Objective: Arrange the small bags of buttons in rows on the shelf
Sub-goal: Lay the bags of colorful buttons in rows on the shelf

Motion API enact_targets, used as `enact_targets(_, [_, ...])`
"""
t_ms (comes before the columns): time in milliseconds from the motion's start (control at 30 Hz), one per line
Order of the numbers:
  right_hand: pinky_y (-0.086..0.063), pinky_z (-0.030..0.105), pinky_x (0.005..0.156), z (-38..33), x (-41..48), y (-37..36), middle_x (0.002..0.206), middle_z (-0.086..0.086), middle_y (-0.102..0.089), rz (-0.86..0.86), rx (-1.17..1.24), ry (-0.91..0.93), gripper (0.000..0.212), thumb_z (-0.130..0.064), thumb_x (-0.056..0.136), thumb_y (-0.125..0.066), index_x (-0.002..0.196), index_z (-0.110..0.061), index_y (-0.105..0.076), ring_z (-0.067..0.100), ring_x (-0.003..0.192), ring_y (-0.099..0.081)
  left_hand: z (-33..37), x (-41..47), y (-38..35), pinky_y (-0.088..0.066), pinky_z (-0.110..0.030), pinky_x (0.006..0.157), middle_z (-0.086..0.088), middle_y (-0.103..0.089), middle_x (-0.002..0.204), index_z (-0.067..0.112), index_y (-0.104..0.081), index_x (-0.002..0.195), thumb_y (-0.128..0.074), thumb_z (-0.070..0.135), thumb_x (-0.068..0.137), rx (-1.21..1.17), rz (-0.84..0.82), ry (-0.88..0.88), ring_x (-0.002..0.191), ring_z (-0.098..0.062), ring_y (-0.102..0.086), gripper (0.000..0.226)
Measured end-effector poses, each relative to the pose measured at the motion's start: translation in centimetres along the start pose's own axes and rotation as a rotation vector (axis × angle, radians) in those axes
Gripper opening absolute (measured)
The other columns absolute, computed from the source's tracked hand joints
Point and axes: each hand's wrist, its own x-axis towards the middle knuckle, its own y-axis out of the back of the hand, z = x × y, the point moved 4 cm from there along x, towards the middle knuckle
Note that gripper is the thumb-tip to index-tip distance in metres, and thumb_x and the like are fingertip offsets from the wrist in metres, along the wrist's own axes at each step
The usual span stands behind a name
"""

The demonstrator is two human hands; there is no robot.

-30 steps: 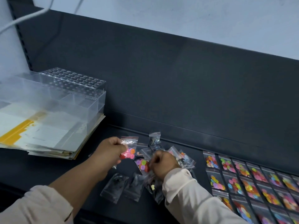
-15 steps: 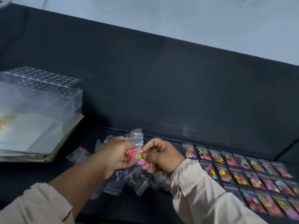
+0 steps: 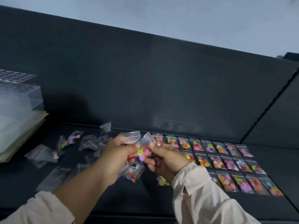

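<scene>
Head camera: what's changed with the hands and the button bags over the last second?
The right hand lifted out of the loose pile and met the left hand. Both now pinch button bags between them, raised off the shelf. The view also swung right. The rows of bags and the clear box lie as before.

A shop's dark metal shelf (image 3: 281, 168) with slotted upright (image 3: 267, 109) is displaying rows of bagged buttons (image 3: 223, 160) and a clear organiser (image 3: 17, 94).

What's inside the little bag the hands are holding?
Coloured buttons: green, purple and orange show through the clear bag. Fingers of the left hand and right hand cover the rest.
</scene>
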Motion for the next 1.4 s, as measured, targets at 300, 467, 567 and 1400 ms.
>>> enact_targets(300, [-0.044, 0.018, 0.040, -1.1, -3.7, 5.7, 0.049, 0.001, -0.057, 0.060, -0.103, 0.104, 0.014, -0.003, 0.088, -0.058, 0.075, -0.007, -0.056, 0.009, 0.039, -0.053, -1.0, -2.5, -5.2, -0.048, -0.025, 0.060, -0.003, -0.071, 0.082, 0.015, -0.065, 0.095, -0.073, 0.004, 0.079, 0.206, -0.089, -0.033, 0.066, -0.011, -0.061, 0.021])
enact_targets(467, [-0.040, 0.018, 0.038, -1.3, -5.7, 9.2, 0.055, 0.006, -0.058, 0.140, -0.241, 0.138, 0.012, -0.002, 0.085, -0.061, 0.075, -0.006, -0.059, 0.011, 0.042, -0.051, -2.3, -3.4, -6.3, -0.050, -0.025, 0.061, -0.009, -0.068, 0.098, 0.009, -0.058, 0.102, -0.076, 0.012, 0.076, 0.266, -0.062, 0.062, 0.080, -0.018, -0.065, 0.031])
enact_targets(567, [-0.041, 0.018, 0.040, -0.8, -6.6, 10.7, 0.059, 0.005, -0.056, 0.146, -0.436, 0.121, 0.016, -0.008, 0.090, -0.057, 0.074, -0.009, -0.058, 0.011, 0.046, -0.050, -2.7, -3.9, -6.4, -0.050, -0.026, 0.060, -0.010, -0.067, 0.089, 0.008, -0.060, 0.092, -0.069, 0.008, 0.082, 0.177, 0.019, 0.139, 0.074, -0.018, -0.062, 0.013])
enact_targets(1400, [-0.045, 0.016, 0.079, 5.6, -3.5, 9.2, 0.085, -0.009, -0.061, 0.113, -1.165, 0.185, 0.026, -0.015, 0.081, -0.065, 0.074, -0.036, -0.052, 0.010, 0.085, -0.058, -4.7, -4.1, -4.5, -0.052, -0.027, 0.071, -0.007, -0.069, 0.101, 0.017, -0.061, 0.104, -0.070, 0.007, 0.081, 0.293, 0.054, 0.155, 0.091, -0.020, -0.067, 0.027])
